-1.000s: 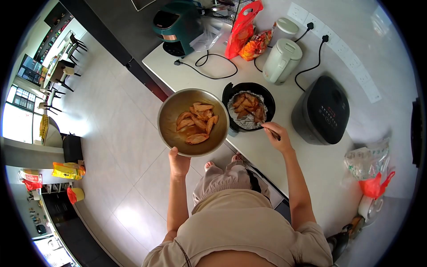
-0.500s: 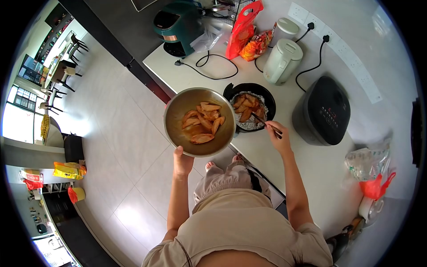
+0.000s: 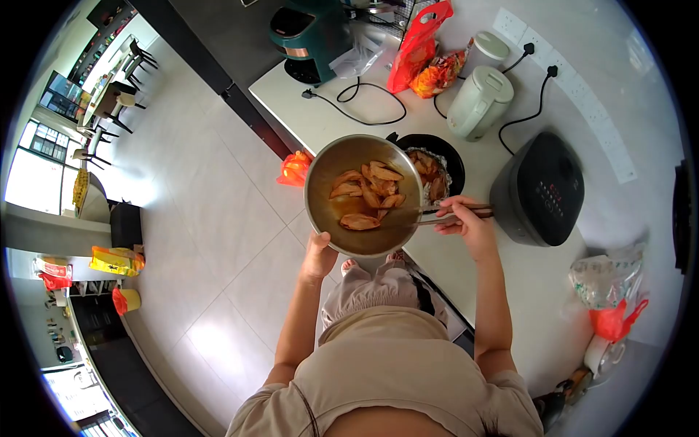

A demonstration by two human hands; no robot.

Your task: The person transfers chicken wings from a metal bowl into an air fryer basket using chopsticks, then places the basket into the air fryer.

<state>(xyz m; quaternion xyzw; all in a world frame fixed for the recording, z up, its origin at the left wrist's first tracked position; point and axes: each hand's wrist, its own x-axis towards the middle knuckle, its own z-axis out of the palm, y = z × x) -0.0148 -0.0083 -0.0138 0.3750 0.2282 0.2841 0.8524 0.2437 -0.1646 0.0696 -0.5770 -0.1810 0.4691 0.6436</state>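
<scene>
My left hand [image 3: 318,256] is closed on the near rim of a round metal bowl [image 3: 353,149], thumb at its edge. Marinated chicken wing pieces [image 3: 371,186] and some brown liquid lie in the bowl. My right hand [image 3: 470,227] grips a pair of chopsticks [image 3: 431,220], whose tips reach over the bowl's right rim. Behind the bowl, partly hidden by it, stands a black round basket [image 3: 456,166] lined with foil. More wing pieces [image 3: 431,173] lie on that foil.
A black rice cooker [image 3: 539,191] stands right of the basket on the white counter [image 3: 495,291]. Farther back are a pale green kettle [image 3: 480,102], a red plastic bag [image 3: 415,47] and a green appliance [image 3: 309,40] with a loose cord. A red bag [image 3: 294,169] hangs by the counter edge.
The bowl has moved right in view, now covering part of the basket. The chopsticks have left the basket's wing pieces and come down to the bowl. A red bag has come into sight.
</scene>
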